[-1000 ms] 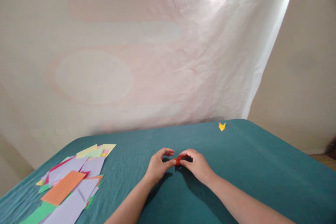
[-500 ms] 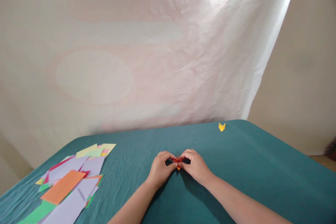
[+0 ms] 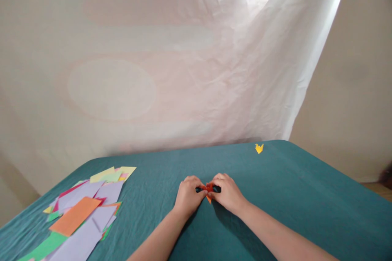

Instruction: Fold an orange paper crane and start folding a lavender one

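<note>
A small folded piece of orange paper [image 3: 209, 188] is pinched between my two hands, just above the middle of the table. My left hand [image 3: 190, 195] grips its left side with thumb and fingertips. From the right, my right hand [image 3: 227, 194] pinches it the same way, the two thumbs almost meeting. An orange point sticks out below the thumbs. Fingertips hide much of the paper, so its full shape does not show.
On the left lies a loose, overlapping pile of coloured paper sheets [image 3: 82, 195] in lilac, orange, green, yellow and red. A small yellow origami bird [image 3: 259, 148] rests near the far edge of the green cloth-covered table [image 3: 294, 195]. Behind hangs a pale sheet [image 3: 183, 69].
The orange paper has turned slightly between my fingers, and more of its lower point shows below the thumbs. Both hands stay nearly in place.
</note>
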Available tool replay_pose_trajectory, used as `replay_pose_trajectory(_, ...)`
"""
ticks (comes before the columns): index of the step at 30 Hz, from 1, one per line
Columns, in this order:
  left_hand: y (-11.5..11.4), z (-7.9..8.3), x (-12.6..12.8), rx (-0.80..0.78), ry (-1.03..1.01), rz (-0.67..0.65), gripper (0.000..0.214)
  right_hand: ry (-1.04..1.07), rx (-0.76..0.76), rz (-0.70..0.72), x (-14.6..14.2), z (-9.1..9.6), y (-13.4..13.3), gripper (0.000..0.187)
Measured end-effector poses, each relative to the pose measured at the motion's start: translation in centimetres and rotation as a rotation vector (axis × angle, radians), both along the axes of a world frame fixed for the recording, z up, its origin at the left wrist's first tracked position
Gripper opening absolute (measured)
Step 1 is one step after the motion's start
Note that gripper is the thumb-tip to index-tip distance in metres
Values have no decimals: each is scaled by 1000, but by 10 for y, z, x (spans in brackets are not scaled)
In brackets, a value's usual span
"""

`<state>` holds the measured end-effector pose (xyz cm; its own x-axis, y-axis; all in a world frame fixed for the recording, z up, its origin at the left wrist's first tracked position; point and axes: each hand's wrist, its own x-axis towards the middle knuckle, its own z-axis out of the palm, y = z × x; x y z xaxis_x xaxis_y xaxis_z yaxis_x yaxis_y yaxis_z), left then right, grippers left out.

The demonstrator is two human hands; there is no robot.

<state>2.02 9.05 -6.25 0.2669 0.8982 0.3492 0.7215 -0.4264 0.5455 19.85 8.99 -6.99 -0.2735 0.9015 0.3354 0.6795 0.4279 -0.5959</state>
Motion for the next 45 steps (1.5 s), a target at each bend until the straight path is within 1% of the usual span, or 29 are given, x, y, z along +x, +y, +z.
replay_pose_trajectory(6, 1, 0, 0, 1, 7, 14, 7, -56, -30, 23, 3, 2, -1, 35)
replay_pose_trajectory(12, 2, -2, -1, -5, 13, 24, 3, -98, -43, 51, 4, 2, -1, 50)
replay_pose_trajectory(17, 1, -1, 0, -12, 21, 22, 5, -107, -57, 88, 8, 2, -2, 68)
replay_pose_trajectory(18, 1, 0, 0, -13, 22, 20, 5, -85, -51, 83, 9, 2, -2, 65)
replay_pose_trajectory(19, 0, 0, 0, -14, 24, 18, 6, -56, -42, 70, 9, 1, -3, 56)
replay_pose_trajectory(22, -1, 2, 1, -14, 29, 17, 7, 17, -16, 3, 7, 0, -3, 20)
replay_pose_trajectory(24, -2, 2, 1, -15, 33, 19, 6, 21, -8, -27, 4, -1, -2, 10)
replay_pose_trajectory(27, -2, 3, 1, -22, 39, 30, 7, 13, 0, -44, 2, -2, 0, 6)
replay_pose_trajectory(38, 1, 2, -3, -45, 46, 38, 2, -7, -38, -73, 6, -8, 8, 4)
replay_pose_trajectory(43, 1, 0, -5, -37, 49, 30, 5, -11, -32, -71, 8, -6, 4, 4)
replay_pose_trajectory(45, 2, 1, -5, -31, 52, 24, 4, -11, -19, -71, 8, -4, 0, 6)
